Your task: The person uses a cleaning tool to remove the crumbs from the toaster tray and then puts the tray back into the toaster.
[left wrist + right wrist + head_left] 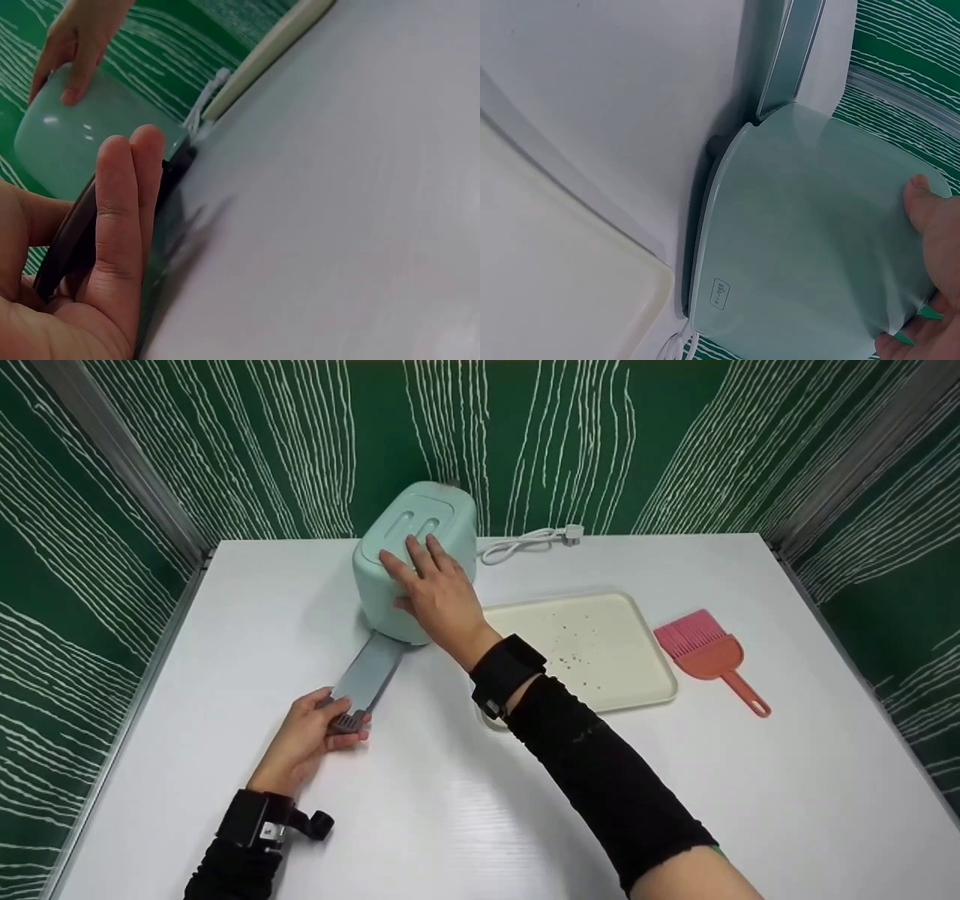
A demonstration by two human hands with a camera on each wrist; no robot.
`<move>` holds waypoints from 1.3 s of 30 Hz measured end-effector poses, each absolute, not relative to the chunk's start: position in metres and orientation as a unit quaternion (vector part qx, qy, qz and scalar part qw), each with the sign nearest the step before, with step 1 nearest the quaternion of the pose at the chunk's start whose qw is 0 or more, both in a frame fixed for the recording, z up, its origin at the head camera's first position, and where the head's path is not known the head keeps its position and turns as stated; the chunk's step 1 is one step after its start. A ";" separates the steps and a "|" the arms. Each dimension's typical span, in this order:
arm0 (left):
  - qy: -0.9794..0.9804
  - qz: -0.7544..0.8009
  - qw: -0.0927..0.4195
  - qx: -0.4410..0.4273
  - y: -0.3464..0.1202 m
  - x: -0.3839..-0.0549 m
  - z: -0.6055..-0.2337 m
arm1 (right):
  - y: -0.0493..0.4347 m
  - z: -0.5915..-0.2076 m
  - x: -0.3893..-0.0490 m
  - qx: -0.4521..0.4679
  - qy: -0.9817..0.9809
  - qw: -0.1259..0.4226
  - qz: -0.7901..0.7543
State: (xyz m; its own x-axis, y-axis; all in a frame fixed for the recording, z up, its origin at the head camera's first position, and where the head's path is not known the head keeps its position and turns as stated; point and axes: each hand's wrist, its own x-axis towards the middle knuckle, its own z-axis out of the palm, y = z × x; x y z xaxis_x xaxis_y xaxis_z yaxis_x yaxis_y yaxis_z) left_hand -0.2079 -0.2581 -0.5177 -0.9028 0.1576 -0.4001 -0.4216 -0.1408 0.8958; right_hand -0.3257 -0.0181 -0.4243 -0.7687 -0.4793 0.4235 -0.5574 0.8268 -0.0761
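Observation:
A mint-green toaster [412,562] stands at the back left of the white table. From the bottom of its near end a long grey crumb tray [371,671] sticks out. My left hand [304,739] pinches the dark slotted end of that tray, thumb on top; in the left wrist view two straight fingers [120,210] show beside it. Spread across the toaster's top lies my right hand [442,592], fingers fairly straight and thumb down on the side. The right wrist view shows the toaster's smooth side [810,232] with a small logo. How far the tray reaches inside is hidden.
Right of the toaster lies a cream serving tray [652,660] with scattered crumbs [570,660]. Beyond it is a coral dustpan [712,656] with a pink brush. A white cord and plug [574,535] lie at the back edge. Green walls enclose the table [450,825].

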 end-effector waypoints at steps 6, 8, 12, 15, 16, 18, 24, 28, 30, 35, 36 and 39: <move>0.625 0.746 0.203 -0.110 -0.256 -0.214 -0.516 | -0.018 -0.424 -0.326 0.278 -0.934 0.198 0.104; 0.624 0.746 0.204 -0.114 -0.255 -0.216 -0.515 | -0.019 -0.424 -0.326 0.277 -0.935 0.196 0.105; 0.623 0.746 0.204 -0.114 -0.253 -0.221 -0.515 | -0.019 -0.424 -0.326 0.275 -0.935 0.197 0.106; 0.624 0.746 0.204 -0.111 -0.252 -0.223 -0.515 | -0.019 -0.424 -0.326 0.275 -0.934 0.200 0.108; 0.623 0.747 0.204 -0.111 -0.252 -0.224 -0.514 | -0.020 -0.424 -0.326 0.275 -0.934 0.200 0.108; 0.621 0.748 0.207 -0.110 -0.252 -0.224 -0.514 | -0.020 -0.424 -0.326 0.275 -0.934 0.201 0.107; 0.606 0.756 0.222 -0.108 -0.253 -0.226 -0.514 | -0.019 -0.425 -0.325 0.276 -0.932 0.208 0.108; 0.604 0.756 0.228 -0.108 -0.251 -0.230 -0.514 | -0.018 -0.426 -0.325 0.276 -0.931 0.213 0.104; 0.605 0.755 0.228 -0.110 -0.250 -0.232 -0.514 | -0.018 -0.426 -0.325 0.274 -0.932 0.212 0.101; 0.602 0.757 0.221 -0.125 -0.244 -0.238 -0.514 | -0.019 -0.426 -0.325 0.274 -0.933 0.212 0.100; 0.602 0.757 0.219 -0.129 -0.243 -0.239 -0.514 | -0.019 -0.426 -0.324 0.274 -0.932 0.213 0.102; 0.605 0.755 0.211 -0.141 -0.239 -0.243 -0.515 | -0.020 -0.426 -0.324 0.275 -0.931 0.216 0.103</move>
State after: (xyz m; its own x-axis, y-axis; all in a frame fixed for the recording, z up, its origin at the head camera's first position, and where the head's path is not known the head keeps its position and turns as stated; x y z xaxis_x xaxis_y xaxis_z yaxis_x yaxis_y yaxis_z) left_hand -0.2429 -0.2389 -0.5150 -0.8710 0.1490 -0.4681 -0.4893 -0.1782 0.8537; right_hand -0.3237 -0.0197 -0.4265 -0.7553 -0.4683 0.4584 -0.5572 0.8271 -0.0732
